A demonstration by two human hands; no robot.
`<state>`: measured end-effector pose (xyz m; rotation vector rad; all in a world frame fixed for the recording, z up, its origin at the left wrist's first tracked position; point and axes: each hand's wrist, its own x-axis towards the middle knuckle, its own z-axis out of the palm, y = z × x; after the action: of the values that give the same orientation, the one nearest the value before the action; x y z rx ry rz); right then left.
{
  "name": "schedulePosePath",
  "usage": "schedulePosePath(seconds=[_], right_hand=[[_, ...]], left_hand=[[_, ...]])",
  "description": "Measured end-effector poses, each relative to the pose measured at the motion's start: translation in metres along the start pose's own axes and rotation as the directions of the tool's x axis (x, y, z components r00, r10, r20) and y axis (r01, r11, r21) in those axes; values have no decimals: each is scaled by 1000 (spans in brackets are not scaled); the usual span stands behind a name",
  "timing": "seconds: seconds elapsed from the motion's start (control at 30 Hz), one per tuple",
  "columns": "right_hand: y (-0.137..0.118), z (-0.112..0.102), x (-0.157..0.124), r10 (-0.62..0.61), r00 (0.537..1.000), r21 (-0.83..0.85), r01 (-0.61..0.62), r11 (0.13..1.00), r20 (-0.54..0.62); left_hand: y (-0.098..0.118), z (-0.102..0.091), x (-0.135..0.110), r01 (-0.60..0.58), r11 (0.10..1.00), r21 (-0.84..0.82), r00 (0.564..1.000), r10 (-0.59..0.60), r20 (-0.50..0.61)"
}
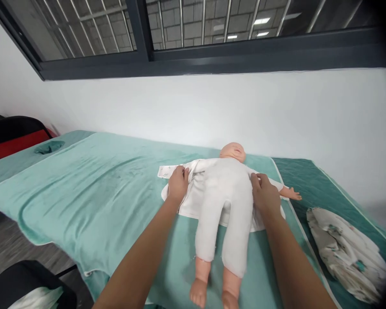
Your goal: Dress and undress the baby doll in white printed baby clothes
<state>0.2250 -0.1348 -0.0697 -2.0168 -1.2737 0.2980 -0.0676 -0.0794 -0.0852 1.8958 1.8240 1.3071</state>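
Note:
A baby doll (227, 201) in a white body suit lies on its back on a teal towel (93, 193), head toward the wall. Under it is spread an open white garment (193, 195). My left hand (177, 183) pinches the garment's left flap beside the doll's chest, fingers closed on the cloth. My right hand (264, 193) rests on the doll's right side, fingers curled over the cloth there. The doll's bare arm (291, 194) sticks out past my right hand.
A crumpled patterned white cloth (344, 249) lies on the darker green mat (312, 184) at the right. The white wall and a barred window stand behind the bed. A black and red seat (16, 137) is at the far left, a black chair (25, 287) at the lower left.

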Motion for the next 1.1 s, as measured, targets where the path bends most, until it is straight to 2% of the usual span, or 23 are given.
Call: schedulePosePath(seconds=[0.17,0.27,0.4,0.53,0.63,0.73,0.83,0.9,1.0,1.03,1.07,1.1], right_hand=[[2,0,1,-84,996,312,76,947,10],[-2,4,2,-77,994,515,28,857,75],[-8,10,1,-113,979,654,-26,756,169],[-9,13,-3,-236,935,708,-21,706,263],[-11,12,-7,-326,892,692,21,721,313],[-12,9,-10,-381,844,679,28,734,378],[-11,9,-11,-408,816,695,12,719,409],[-9,11,-10,-411,817,706,7,708,404],[-8,13,-9,-403,827,719,-2,695,391],[-8,13,-9,-399,830,719,-3,695,390],[-8,13,-9,-394,832,716,-6,698,391],[-9,13,-9,-386,833,707,-8,707,396]], left_hand=[[17,-6,-2,40,952,-304,997,-16,81],[28,-8,2,119,896,-429,989,-72,125],[45,-8,15,175,859,-481,982,-115,152],[68,-7,30,175,846,-504,981,-107,161],[87,-6,36,204,835,-511,975,-126,182],[104,-6,35,205,874,-441,972,-128,198],[120,-13,26,200,917,-344,962,-117,246],[129,-24,18,258,902,-345,919,-118,377],[139,-42,9,389,827,-406,786,-68,614],[140,-46,8,401,809,-430,765,-37,643],[139,-48,8,384,803,-456,777,-15,629],[138,-49,8,336,815,-472,816,-1,578]])
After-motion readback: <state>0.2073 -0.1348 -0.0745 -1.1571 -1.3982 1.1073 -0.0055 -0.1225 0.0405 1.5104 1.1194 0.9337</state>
